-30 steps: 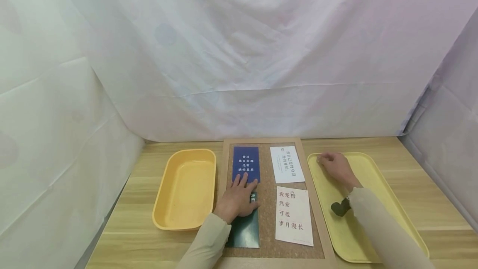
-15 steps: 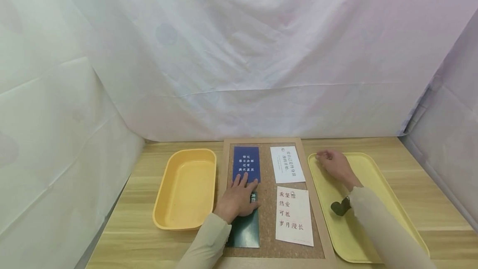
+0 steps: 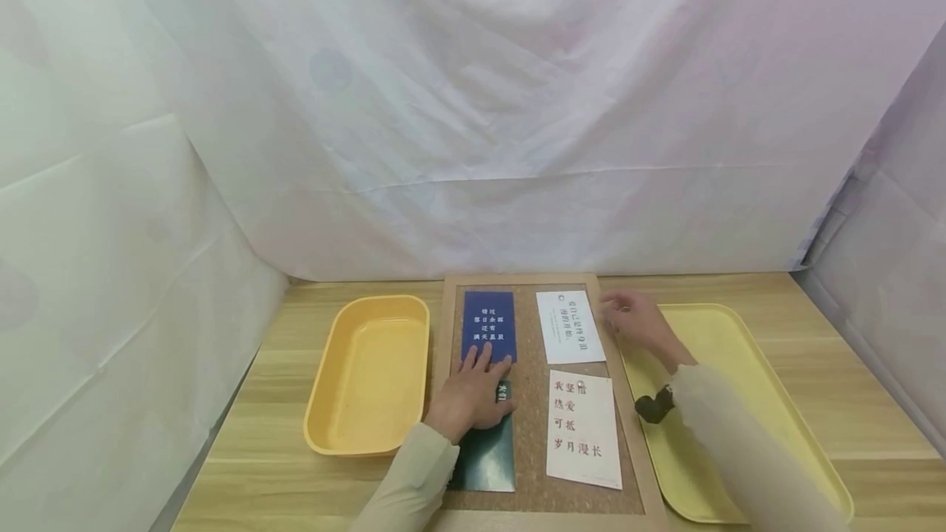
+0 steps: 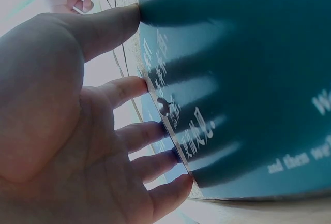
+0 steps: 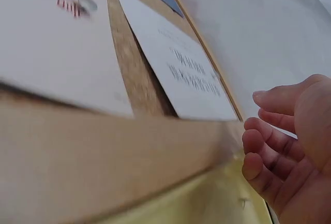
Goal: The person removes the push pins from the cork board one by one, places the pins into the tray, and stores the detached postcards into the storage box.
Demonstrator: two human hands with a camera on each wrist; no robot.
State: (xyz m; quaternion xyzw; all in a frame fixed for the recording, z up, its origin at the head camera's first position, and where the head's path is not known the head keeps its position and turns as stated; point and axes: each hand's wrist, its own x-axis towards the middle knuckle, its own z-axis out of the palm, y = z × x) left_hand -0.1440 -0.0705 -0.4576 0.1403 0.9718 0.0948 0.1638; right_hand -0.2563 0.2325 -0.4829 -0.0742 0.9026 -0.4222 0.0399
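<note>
My left hand (image 3: 473,394) lies with spread, straight fingers on a dark green card (image 3: 484,462), the fingertips reaching the lower edge of a blue card (image 3: 488,314). A pushpin (image 4: 164,106) shows near the green card's edge between the fingers in the left wrist view. At the right edge of the cork board (image 3: 528,433) hovers my right hand (image 3: 639,320), beside a white card (image 3: 563,335). Its fingers are bent with thumb and forefinger close together; whether something small sits between them is hidden. Below the white card is a card with red writing (image 3: 584,433).
To the left stands a deep yellow-orange tub (image 3: 367,384). A flat yellow tray (image 3: 709,466) lies right of the board under the right forearm; a tiny pin-like object (image 5: 243,202) shows there. White cloth (image 3: 473,146) hangs behind the wooden table (image 3: 254,450).
My right hand has moved left from over the yellow tray to the cork board's right edge near the white card. The left hand has stayed on the cards.
</note>
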